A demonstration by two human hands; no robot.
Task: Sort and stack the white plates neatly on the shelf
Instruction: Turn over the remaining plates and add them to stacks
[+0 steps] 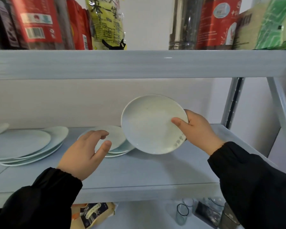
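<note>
While the right hand [198, 129] pinches a tilted plate [152, 124] by its rim above the shelf [139, 171], the left hand [84, 154] hovers, fingers relaxed, over a small stack [117, 146].

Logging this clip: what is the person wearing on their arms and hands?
Both arms are in black long sleeves, the left sleeve and right sleeve each ending in a gathered elastic cuff at the wrist. The left hand and right hand are bare: no gloves, rings or watch visible.
</note>
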